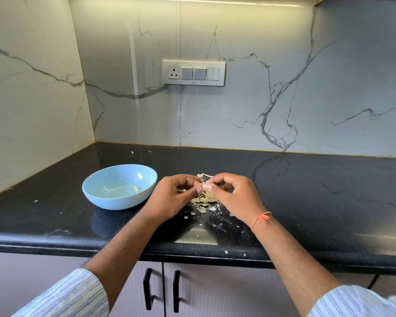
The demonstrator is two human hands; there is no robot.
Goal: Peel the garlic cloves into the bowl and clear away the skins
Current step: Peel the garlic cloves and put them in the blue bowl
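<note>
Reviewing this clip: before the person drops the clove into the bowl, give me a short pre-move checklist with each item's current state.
1. Clove held: ok. The left hand and right hand both pinch the garlic clove.
2. Clove fully peeled: cannot tell, the fingers cover most of it.
3. Bowl within reach: ok. The blue bowl sits upright on the countertop, just left of the left hand.
4. Bowl free of skins: cannot tell. A few pale bits lie inside, too small to identify.
5. Skins kept together: not ok. The skin pile lies under the hands, but flakes are scattered to the counter's front edge.
</note>
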